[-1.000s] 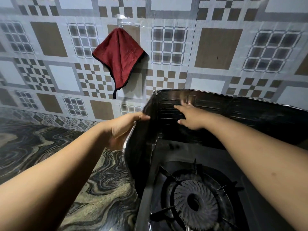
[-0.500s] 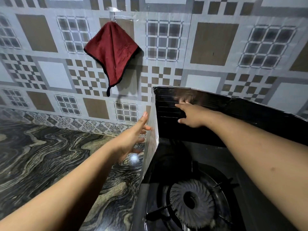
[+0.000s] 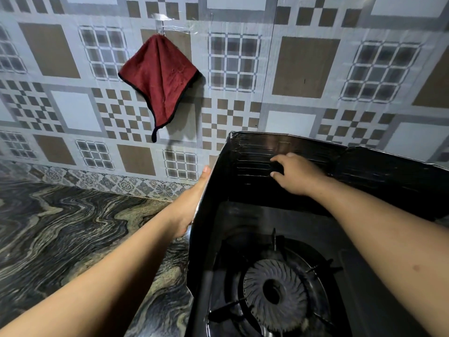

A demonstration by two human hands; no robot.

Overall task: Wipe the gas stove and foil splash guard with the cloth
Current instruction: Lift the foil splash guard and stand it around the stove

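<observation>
The dark foil splash guard (image 3: 252, 147) stands around the back and left of the black gas stove (image 3: 345, 242), whose burner (image 3: 274, 293) sits low in view. My left hand (image 3: 192, 203) lies flat against the outer face of the guard's left panel, fingers stretched out and partly hidden behind the panel's edge. My right hand (image 3: 298, 173) rests on the inner face of the back panel with bent fingers and holds nothing. The red cloth (image 3: 160, 79) with a dark hem hangs from a hook on the wall, up and left of both hands.
A tiled wall (image 3: 303, 69) with a square pattern rises right behind the guard. A dark marbled countertop (image 3: 60, 239) stretches to the left of the stove. Pan-support prongs (image 3: 318, 266) stick up around the burner.
My left hand, apart from the guard half a second ago, now presses on the left panel's outside. The panel's inner face shows more. My right hand stays on the back panel.
</observation>
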